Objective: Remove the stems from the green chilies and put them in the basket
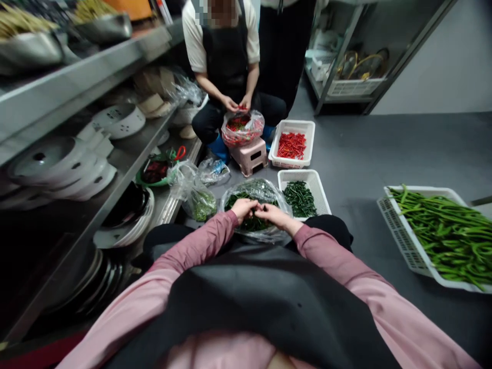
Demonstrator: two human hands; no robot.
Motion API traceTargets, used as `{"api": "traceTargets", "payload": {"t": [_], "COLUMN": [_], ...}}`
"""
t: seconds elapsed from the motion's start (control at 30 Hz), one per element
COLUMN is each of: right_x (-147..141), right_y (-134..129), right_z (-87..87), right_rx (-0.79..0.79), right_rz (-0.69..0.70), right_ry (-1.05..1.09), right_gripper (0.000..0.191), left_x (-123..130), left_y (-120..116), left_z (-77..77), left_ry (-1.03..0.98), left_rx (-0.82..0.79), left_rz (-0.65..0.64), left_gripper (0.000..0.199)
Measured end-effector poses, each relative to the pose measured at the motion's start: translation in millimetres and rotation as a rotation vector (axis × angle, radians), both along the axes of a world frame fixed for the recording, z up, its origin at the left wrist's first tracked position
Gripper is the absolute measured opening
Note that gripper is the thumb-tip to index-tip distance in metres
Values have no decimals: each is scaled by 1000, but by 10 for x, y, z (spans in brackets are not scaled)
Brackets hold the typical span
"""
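The left hand (244,209) and right hand (272,215) meet at the fingertips over an open bag (275,190) of green chillies (251,224); whether they grip anything, I cannot tell. A basket (321,192) crowds its right, a smaller bag (203,205) its left, near the shelf (128,154). Beyond, a stool (251,154) bears a co-worker's bag (251,128) beside red chillies (291,146).

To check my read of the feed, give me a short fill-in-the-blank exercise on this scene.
1. The wearer's left hand and right hand meet above a clear bag of ____ vegetables.
2. The co-worker's bag sits on a pink ____.
3. The white floor basket nearest the co-worker holds ____ chilies.
4. The large basket of long stalks stands to the wearer's ____.

Missing words: green; stool; red; right.
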State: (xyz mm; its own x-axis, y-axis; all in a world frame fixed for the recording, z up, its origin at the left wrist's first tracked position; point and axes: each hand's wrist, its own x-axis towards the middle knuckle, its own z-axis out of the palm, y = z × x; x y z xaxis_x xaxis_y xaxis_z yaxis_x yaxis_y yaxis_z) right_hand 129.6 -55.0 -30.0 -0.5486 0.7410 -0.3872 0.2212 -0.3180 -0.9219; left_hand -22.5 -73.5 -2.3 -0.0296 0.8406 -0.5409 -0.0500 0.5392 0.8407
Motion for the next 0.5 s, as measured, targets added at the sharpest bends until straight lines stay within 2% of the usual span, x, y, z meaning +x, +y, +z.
{"api": "traceTargets", "payload": {"t": [0.07,0.17,0.23,0.37,0.5], "right_x": [-31,-45,-32,24,89], "right_y": [-21,2,28,56,63], "right_z": [-74,-177,-220,-236,-156], "right_rx": [128,296,340,204,13], "right_rz": [35,-7,3,46,25], "right_ry": [-81,-128,-122,-119,-14], "right_gripper": [25,22,18,14,17], "left_x": [103,169,159,108,79], "left_y": [-17,-20,-13,-11,-23], "left_z": [-16,-67,-96,-142,-198], "left_ry": [15,-43,-103,-146,-32], "left_rx": [2,-19,-52,-48,27], "left_rz": [54,90,105,99,10], "left_gripper": [21,23,25,25,24]}}
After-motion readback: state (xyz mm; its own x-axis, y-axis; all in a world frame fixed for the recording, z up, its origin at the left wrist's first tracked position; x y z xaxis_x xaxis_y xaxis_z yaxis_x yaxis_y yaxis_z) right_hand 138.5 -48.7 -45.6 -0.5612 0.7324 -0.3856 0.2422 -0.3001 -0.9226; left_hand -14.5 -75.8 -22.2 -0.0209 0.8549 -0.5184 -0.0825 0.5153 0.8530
